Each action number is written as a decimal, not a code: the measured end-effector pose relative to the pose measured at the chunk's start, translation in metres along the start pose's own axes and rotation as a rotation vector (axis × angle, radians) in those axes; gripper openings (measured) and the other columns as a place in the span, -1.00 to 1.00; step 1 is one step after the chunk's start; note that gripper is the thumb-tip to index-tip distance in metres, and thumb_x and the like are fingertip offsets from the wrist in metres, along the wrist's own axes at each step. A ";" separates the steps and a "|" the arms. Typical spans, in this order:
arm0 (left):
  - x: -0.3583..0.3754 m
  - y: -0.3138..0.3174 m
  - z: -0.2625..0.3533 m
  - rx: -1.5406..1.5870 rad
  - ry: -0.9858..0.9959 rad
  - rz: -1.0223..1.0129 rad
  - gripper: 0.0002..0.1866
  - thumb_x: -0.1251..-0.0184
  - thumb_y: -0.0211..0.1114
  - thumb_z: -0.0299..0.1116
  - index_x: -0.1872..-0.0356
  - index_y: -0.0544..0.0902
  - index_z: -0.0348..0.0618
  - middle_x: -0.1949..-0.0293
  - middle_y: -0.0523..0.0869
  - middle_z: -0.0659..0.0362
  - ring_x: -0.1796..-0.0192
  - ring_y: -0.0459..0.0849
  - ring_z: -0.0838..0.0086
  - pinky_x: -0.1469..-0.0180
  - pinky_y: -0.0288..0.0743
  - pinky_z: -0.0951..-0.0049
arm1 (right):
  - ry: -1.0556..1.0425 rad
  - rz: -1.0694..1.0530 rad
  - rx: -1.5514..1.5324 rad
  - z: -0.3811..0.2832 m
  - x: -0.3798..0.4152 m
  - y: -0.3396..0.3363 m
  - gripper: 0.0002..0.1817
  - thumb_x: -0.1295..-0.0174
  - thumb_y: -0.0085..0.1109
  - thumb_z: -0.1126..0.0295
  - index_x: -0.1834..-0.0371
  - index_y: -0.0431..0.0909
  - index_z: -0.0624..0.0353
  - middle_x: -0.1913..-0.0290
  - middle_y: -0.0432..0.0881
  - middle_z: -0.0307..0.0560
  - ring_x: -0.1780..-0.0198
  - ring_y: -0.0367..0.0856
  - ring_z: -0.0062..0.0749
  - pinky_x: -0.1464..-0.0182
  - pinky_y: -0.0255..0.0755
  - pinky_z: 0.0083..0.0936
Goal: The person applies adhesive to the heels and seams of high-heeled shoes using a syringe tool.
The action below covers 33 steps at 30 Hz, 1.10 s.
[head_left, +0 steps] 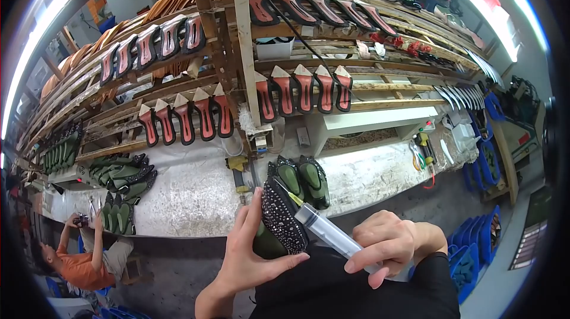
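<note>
My left hand [240, 262] grips a pointed shoe upper [282, 215], dark and studded with small shiny stones, with a green part showing below. In my right hand [386, 242] is a clear plastic syringe [329, 230], fingers and thumb closed around its rear end. Its thin yellowish tip slants up to the left and reaches the studded surface; whether it touches cannot be told. Just beyond, a pair of green shoes [312, 179] with dark studded edges rests on the worn white bench [196, 200].
Wooden racks above the bench hold rows of red-and-black soles [306, 90]. More green shoes [119, 215] lie at left. A yellow-handled tool [238, 176] and pliers [417, 157] lie on the bench. Blue crates [466, 265] stand right. One person in orange [86, 268] works at left; another sits behind.
</note>
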<state>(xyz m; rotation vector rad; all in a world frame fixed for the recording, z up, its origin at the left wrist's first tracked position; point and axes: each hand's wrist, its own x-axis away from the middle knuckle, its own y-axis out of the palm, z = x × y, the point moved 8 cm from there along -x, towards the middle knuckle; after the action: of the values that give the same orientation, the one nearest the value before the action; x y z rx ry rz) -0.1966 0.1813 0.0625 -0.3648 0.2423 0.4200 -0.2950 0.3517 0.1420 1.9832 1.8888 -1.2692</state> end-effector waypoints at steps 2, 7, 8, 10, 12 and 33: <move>0.001 -0.002 -0.001 0.035 -0.002 -0.006 0.28 0.14 0.76 -0.24 -0.60 0.10 -0.36 -0.18 0.56 -0.09 -0.12 0.65 0.18 -0.17 0.55 0.23 | 0.012 -0.012 -0.027 0.001 -0.004 0.001 -0.64 -0.50 0.20 0.18 -0.02 0.63 0.31 0.42 0.53 -0.18 0.59 0.36 -0.43 0.57 0.28 -0.53; 0.002 -0.005 -0.007 0.123 -0.015 -0.009 0.30 0.15 0.77 -0.28 -0.60 0.08 -0.37 -0.23 0.55 -0.11 -0.17 0.65 0.17 -0.22 0.54 0.20 | 0.043 0.084 -0.188 0.008 -0.004 -0.002 -0.64 -0.51 0.20 0.19 0.01 0.62 0.35 0.37 0.60 -0.13 0.58 0.39 -0.42 0.55 0.31 -0.54; 0.002 -0.006 -0.008 0.127 -0.017 -0.012 0.30 0.16 0.77 -0.29 -0.60 0.07 -0.37 -0.24 0.55 -0.11 -0.18 0.65 0.16 -0.23 0.54 0.20 | 0.050 0.118 -0.236 0.011 -0.004 -0.003 -0.64 -0.51 0.19 0.20 0.01 0.62 0.36 0.36 0.62 -0.11 0.58 0.40 -0.41 0.55 0.32 -0.55; 0.003 -0.008 -0.010 0.145 -0.025 -0.011 0.30 0.16 0.77 -0.31 -0.60 0.07 -0.38 -0.25 0.54 -0.12 -0.20 0.64 0.16 -0.25 0.53 0.19 | 0.056 0.141 -0.268 0.014 -0.003 -0.003 -0.64 -0.50 0.20 0.20 0.02 0.61 0.37 0.33 0.64 -0.09 0.57 0.42 -0.41 0.54 0.33 -0.55; 0.004 -0.011 -0.012 0.180 -0.040 -0.004 0.30 0.17 0.77 -0.33 -0.60 0.07 -0.39 -0.28 0.53 -0.13 -0.24 0.62 0.14 -0.29 0.52 0.19 | 0.068 0.183 -0.332 0.018 -0.002 -0.004 -0.64 -0.49 0.21 0.22 0.03 0.61 0.39 0.29 0.67 -0.05 0.56 0.44 -0.40 0.53 0.34 -0.56; 0.022 -0.062 -0.042 0.358 -0.101 0.043 0.26 0.19 0.76 -0.41 -0.58 0.12 -0.39 -0.36 0.51 -0.14 -0.31 0.59 0.16 -0.39 0.44 0.20 | 0.207 0.291 -0.546 0.039 -0.032 0.041 -0.64 -0.48 0.22 0.22 0.03 0.58 0.39 0.24 0.70 0.00 0.53 0.48 -0.39 0.52 0.35 -0.56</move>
<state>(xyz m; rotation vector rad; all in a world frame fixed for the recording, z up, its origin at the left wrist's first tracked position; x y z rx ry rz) -0.1564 0.1198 0.0356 0.0128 0.2220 0.4268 -0.2736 0.2950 0.1193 2.0256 1.6966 -0.4246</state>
